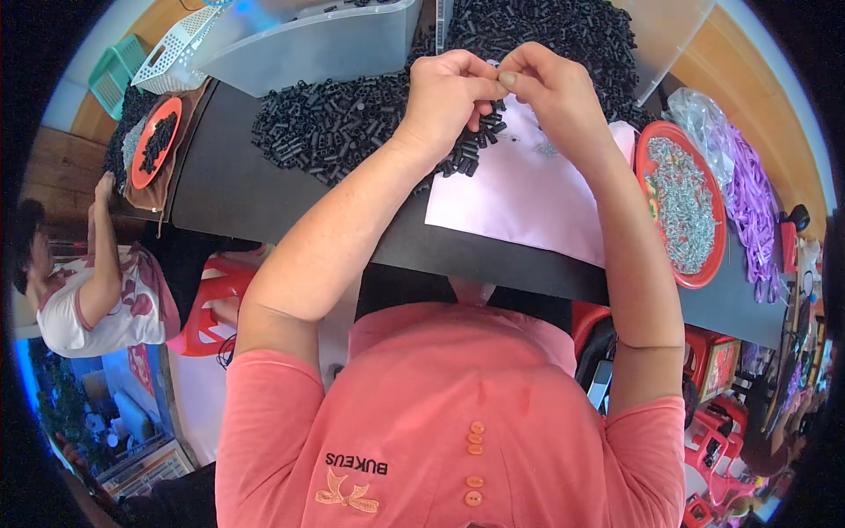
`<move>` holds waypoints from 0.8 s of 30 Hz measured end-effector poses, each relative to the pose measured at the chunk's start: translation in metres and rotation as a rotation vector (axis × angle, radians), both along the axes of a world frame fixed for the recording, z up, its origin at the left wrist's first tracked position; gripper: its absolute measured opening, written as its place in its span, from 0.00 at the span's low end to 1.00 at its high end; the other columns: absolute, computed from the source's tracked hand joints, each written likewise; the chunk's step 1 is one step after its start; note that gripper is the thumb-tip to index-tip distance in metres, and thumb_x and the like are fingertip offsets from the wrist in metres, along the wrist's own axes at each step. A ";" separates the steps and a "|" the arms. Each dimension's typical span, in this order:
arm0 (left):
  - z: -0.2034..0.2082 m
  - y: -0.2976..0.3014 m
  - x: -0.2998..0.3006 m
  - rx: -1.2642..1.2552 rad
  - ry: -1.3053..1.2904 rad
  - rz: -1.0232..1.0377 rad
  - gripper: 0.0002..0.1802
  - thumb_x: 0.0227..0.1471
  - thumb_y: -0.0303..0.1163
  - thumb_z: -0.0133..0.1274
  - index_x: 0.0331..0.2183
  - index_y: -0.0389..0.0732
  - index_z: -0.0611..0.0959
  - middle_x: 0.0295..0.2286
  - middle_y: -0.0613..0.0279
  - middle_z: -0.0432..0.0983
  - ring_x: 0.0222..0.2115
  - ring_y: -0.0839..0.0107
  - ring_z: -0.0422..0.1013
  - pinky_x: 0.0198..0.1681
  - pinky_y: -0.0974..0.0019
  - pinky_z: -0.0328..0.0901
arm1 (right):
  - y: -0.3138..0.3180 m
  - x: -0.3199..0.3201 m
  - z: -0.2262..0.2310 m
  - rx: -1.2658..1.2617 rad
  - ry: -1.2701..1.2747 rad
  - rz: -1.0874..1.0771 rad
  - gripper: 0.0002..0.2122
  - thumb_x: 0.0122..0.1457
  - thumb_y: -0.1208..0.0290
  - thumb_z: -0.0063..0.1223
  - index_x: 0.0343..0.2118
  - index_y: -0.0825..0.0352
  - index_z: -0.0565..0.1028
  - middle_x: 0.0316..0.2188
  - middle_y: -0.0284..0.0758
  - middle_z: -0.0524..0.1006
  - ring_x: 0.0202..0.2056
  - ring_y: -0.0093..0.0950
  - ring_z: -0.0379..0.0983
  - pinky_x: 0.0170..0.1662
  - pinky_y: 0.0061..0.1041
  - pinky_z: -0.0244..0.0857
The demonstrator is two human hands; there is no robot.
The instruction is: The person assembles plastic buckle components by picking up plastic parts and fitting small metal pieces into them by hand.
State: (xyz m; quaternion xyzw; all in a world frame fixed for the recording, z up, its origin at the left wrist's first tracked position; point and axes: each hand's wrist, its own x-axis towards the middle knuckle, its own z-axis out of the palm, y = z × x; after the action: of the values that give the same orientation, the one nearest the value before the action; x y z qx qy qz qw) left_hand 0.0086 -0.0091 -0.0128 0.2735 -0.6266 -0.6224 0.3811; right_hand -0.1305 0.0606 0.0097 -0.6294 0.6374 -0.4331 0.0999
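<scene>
My left hand [443,97] and my right hand [556,92] meet fingertip to fingertip above the table, each closed in a pinch. Whatever sits between the fingertips is too small and covered to make out. Beneath them lies a pink cloth [493,204] with a few tiny bits on it. A heap of short black plastic pieces [321,132] spreads to the left and partly under my left hand. More black pieces [546,26] are piled behind my hands.
At the right, a red tray [716,248] holds many small silvery pieces [682,211], beside purple ribbons [748,202] and a clear plastic bag [700,119]. A translucent bin [308,55] stands at the back left. Another person [110,290] sits at the left near an orange plate [143,167].
</scene>
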 end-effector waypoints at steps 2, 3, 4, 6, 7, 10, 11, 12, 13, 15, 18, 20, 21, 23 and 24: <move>-0.001 -0.002 0.001 0.042 0.025 -0.014 0.04 0.44 0.22 0.58 0.26 0.33 0.79 0.20 0.62 0.74 0.18 0.78 0.68 0.16 0.76 0.61 | 0.000 0.000 0.001 -0.044 -0.053 0.075 0.09 0.51 0.68 0.50 0.28 0.70 0.75 0.20 0.41 0.75 0.24 0.35 0.72 0.29 0.31 0.64; -0.002 -0.003 0.000 0.054 0.042 -0.035 0.04 0.44 0.22 0.58 0.26 0.33 0.79 0.20 0.62 0.74 0.18 0.78 0.68 0.16 0.76 0.61 | 0.000 0.000 0.000 -0.043 -0.053 0.073 0.09 0.51 0.68 0.50 0.28 0.70 0.75 0.20 0.41 0.75 0.24 0.35 0.72 0.29 0.31 0.64; -0.003 -0.004 0.000 0.066 0.059 -0.056 0.04 0.45 0.22 0.58 0.26 0.33 0.79 0.20 0.62 0.74 0.18 0.78 0.69 0.16 0.76 0.62 | 0.000 -0.002 -0.001 -0.049 -0.057 0.095 0.09 0.51 0.69 0.50 0.29 0.70 0.76 0.20 0.40 0.75 0.23 0.33 0.72 0.30 0.30 0.64; -0.004 -0.005 0.000 0.067 0.064 -0.073 0.04 0.45 0.22 0.57 0.27 0.33 0.79 0.20 0.62 0.74 0.18 0.77 0.69 0.16 0.75 0.62 | 0.000 -0.005 -0.002 -0.055 -0.060 0.113 0.08 0.52 0.70 0.50 0.30 0.69 0.76 0.20 0.40 0.75 0.23 0.31 0.72 0.30 0.29 0.64; -0.004 -0.005 0.000 0.066 0.071 -0.089 0.04 0.45 0.22 0.57 0.27 0.33 0.79 0.20 0.62 0.74 0.18 0.77 0.69 0.17 0.75 0.62 | 0.000 -0.007 -0.002 -0.046 -0.086 0.126 0.08 0.52 0.71 0.50 0.30 0.69 0.76 0.20 0.38 0.75 0.23 0.28 0.71 0.29 0.27 0.64; -0.002 -0.006 0.002 0.074 0.088 -0.133 0.04 0.46 0.22 0.57 0.27 0.33 0.79 0.21 0.61 0.74 0.18 0.77 0.70 0.16 0.75 0.62 | -0.003 -0.011 -0.005 -0.029 -0.194 0.160 0.07 0.53 0.71 0.50 0.30 0.70 0.76 0.20 0.35 0.74 0.22 0.23 0.69 0.28 0.24 0.63; -0.001 -0.005 0.001 0.072 0.087 -0.136 0.04 0.46 0.22 0.57 0.27 0.33 0.79 0.21 0.61 0.74 0.18 0.77 0.70 0.16 0.75 0.62 | -0.004 -0.012 -0.006 -0.020 -0.275 0.184 0.07 0.54 0.72 0.50 0.30 0.70 0.76 0.20 0.33 0.74 0.22 0.21 0.68 0.28 0.23 0.63; 0.000 -0.003 0.001 0.093 0.102 -0.132 0.04 0.45 0.21 0.58 0.25 0.32 0.78 0.20 0.60 0.74 0.17 0.77 0.69 0.15 0.75 0.62 | -0.004 -0.011 -0.007 -0.022 -0.276 0.183 0.07 0.54 0.72 0.50 0.30 0.70 0.76 0.20 0.33 0.74 0.22 0.21 0.68 0.28 0.23 0.63; 0.001 -0.003 0.001 0.114 0.117 -0.128 0.04 0.43 0.21 0.58 0.24 0.31 0.78 0.19 0.59 0.73 0.16 0.76 0.68 0.15 0.75 0.61 | -0.004 -0.011 -0.007 0.004 -0.315 0.186 0.07 0.54 0.72 0.50 0.29 0.71 0.76 0.20 0.32 0.74 0.22 0.20 0.67 0.28 0.22 0.63; -0.001 -0.005 0.002 0.125 0.112 -0.159 0.04 0.45 0.21 0.57 0.26 0.32 0.78 0.20 0.59 0.74 0.17 0.76 0.69 0.16 0.75 0.62 | -0.004 -0.011 -0.007 0.028 -0.356 0.187 0.07 0.54 0.72 0.50 0.29 0.71 0.75 0.21 0.31 0.74 0.22 0.19 0.67 0.27 0.21 0.63; -0.002 -0.006 0.003 0.171 0.113 -0.202 0.04 0.49 0.22 0.55 0.29 0.32 0.78 0.22 0.58 0.75 0.18 0.76 0.70 0.17 0.75 0.63 | -0.003 -0.012 -0.007 0.052 -0.391 0.190 0.07 0.54 0.72 0.50 0.29 0.71 0.75 0.21 0.30 0.74 0.22 0.19 0.66 0.27 0.20 0.63; -0.001 -0.007 0.003 0.205 0.118 -0.216 0.04 0.49 0.22 0.55 0.29 0.32 0.78 0.23 0.57 0.75 0.18 0.76 0.70 0.17 0.75 0.63 | -0.003 -0.012 -0.008 0.063 -0.393 0.174 0.07 0.55 0.72 0.50 0.29 0.70 0.75 0.21 0.30 0.74 0.22 0.18 0.67 0.27 0.20 0.63; -0.001 -0.008 0.004 0.234 0.121 -0.232 0.04 0.49 0.23 0.55 0.29 0.32 0.78 0.23 0.57 0.75 0.18 0.75 0.70 0.17 0.75 0.63 | -0.003 -0.012 -0.007 0.063 -0.394 0.174 0.07 0.55 0.72 0.50 0.29 0.70 0.75 0.21 0.30 0.74 0.22 0.18 0.67 0.27 0.20 0.63; -0.001 -0.011 0.004 0.264 0.123 -0.248 0.04 0.50 0.23 0.55 0.29 0.32 0.78 0.23 0.56 0.76 0.18 0.75 0.70 0.18 0.74 0.64 | -0.002 -0.010 -0.005 0.054 -0.366 0.173 0.06 0.55 0.72 0.49 0.30 0.69 0.76 0.21 0.32 0.74 0.23 0.20 0.67 0.28 0.22 0.64; -0.002 -0.012 0.005 0.295 0.139 -0.260 0.04 0.50 0.23 0.55 0.29 0.32 0.78 0.23 0.56 0.76 0.18 0.74 0.70 0.18 0.74 0.64 | -0.003 -0.008 -0.005 0.055 -0.368 0.174 0.06 0.55 0.72 0.49 0.30 0.69 0.76 0.21 0.32 0.74 0.23 0.20 0.67 0.28 0.22 0.64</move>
State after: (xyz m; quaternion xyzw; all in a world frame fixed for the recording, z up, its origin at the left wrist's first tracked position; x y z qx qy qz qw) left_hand 0.0138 -0.0211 -0.0145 0.1997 -0.5310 -0.7685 0.2959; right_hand -0.1388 0.0581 0.0044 -0.5894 0.5630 -0.5132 0.2690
